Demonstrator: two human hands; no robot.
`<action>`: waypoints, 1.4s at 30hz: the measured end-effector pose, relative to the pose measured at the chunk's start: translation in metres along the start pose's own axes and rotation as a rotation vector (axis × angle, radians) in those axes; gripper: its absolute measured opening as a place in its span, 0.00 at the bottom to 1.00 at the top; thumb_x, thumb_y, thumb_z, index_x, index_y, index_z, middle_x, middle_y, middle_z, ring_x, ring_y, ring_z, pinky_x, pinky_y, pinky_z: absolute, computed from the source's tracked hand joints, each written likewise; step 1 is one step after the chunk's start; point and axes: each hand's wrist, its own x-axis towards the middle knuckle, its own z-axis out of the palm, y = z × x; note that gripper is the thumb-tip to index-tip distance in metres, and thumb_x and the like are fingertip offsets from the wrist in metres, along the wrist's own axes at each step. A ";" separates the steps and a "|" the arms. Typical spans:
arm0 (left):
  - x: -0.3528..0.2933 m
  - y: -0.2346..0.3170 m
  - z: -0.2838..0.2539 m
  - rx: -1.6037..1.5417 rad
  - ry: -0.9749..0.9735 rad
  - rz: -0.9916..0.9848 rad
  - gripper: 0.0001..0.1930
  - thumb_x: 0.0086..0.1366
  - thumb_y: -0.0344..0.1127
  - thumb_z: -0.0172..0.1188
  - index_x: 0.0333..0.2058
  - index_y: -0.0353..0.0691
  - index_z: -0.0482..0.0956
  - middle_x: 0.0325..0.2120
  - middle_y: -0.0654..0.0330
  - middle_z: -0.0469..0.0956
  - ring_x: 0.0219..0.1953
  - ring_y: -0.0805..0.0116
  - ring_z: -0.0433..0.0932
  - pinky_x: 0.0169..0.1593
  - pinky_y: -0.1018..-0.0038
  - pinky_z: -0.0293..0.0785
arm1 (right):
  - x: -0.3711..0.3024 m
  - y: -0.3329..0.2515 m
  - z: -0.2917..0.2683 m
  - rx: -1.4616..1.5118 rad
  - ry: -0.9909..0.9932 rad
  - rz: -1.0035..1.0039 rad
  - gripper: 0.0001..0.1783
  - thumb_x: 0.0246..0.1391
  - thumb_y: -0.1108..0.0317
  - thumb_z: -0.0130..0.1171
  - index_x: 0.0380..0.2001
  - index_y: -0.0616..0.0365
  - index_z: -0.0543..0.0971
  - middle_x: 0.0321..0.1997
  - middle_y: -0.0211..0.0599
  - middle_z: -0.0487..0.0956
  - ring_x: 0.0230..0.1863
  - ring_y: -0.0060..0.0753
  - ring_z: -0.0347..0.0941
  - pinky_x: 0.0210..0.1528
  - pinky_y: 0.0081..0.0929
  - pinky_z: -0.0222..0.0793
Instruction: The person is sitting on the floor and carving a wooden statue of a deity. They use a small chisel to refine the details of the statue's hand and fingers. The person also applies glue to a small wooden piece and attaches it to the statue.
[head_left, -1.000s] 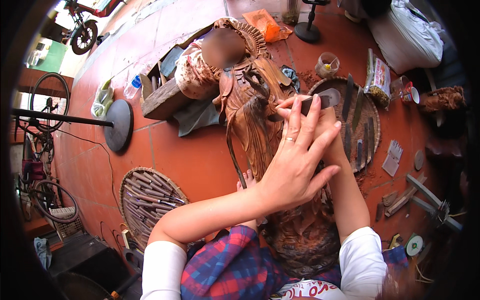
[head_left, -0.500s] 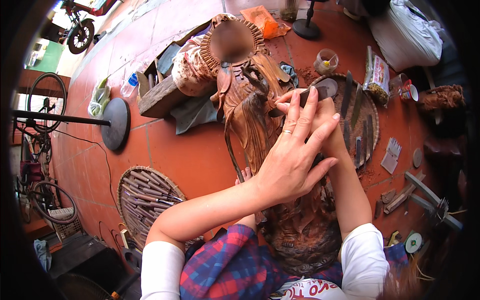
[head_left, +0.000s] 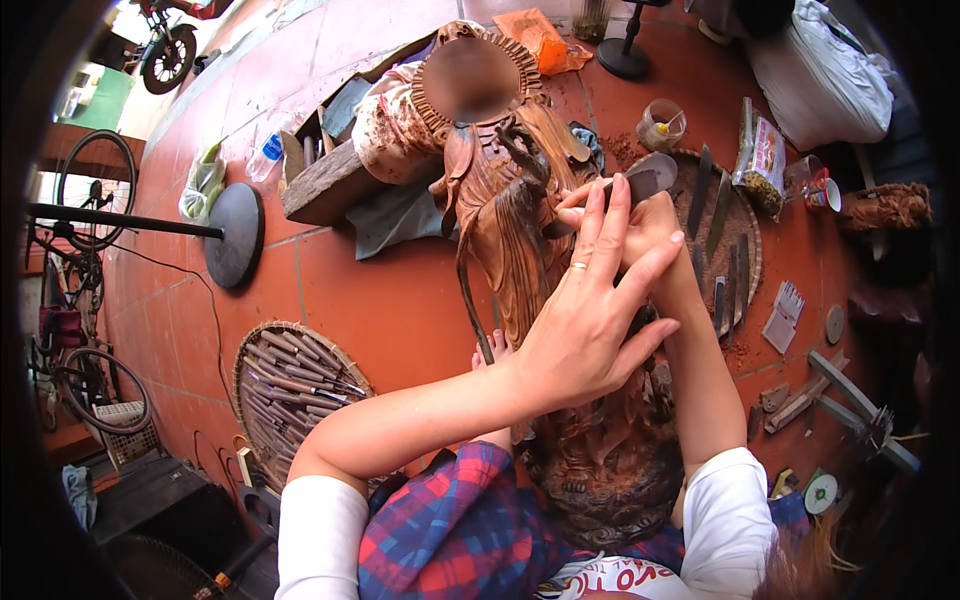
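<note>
A brown carved wooden statue in a draped robe lies in front of me, its head far away and its rough base against my lap. My right hand is closed around a dark flat file held across the statue's middle. Over it lies my left hand, crossing from the left with fingers stretched and spread. Its fingertips reach the file and the back of my right hand. A ring sits on one left finger. Both hands hide much of the file and the wood beneath.
On the left, a woven tray carries several carving chisels; a round black stand base is beyond it. At right, another woven tray holds dark flat files. A wooden block and cloth bundle lie by the statue's head.
Both hands and the file have shifted slightly toward the left and nearer to me over the statue. The whole view has also moved a little. The grip looks the same.
</note>
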 end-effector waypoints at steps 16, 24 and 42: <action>-0.003 0.000 -0.004 -0.016 -0.047 0.023 0.35 0.61 0.38 0.68 0.66 0.44 0.65 0.72 0.32 0.36 0.74 0.30 0.36 0.72 0.47 0.46 | 0.001 0.005 -0.003 0.130 -0.024 -0.094 0.06 0.56 0.74 0.62 0.33 0.66 0.83 0.31 0.33 0.84 0.33 0.19 0.77 0.37 0.20 0.75; -0.031 0.005 -0.025 -0.151 0.030 0.129 0.23 0.59 0.29 0.67 0.55 0.38 0.77 0.54 0.47 0.76 0.55 0.51 0.77 0.56 0.62 0.75 | -0.037 -0.042 -0.012 0.355 0.180 -0.008 0.08 0.62 0.79 0.58 0.44 0.64 0.81 0.45 0.35 0.80 0.40 0.21 0.79 0.42 0.18 0.79; -0.023 0.000 -0.023 -1.772 0.032 -0.805 0.23 0.77 0.47 0.47 0.64 0.44 0.64 0.60 0.62 0.68 0.64 0.69 0.66 0.70 0.65 0.59 | -0.049 -0.024 0.017 -0.352 0.229 -0.375 0.11 0.50 0.80 0.65 0.38 0.65 0.84 0.38 0.47 0.84 0.44 0.45 0.83 0.46 0.33 0.79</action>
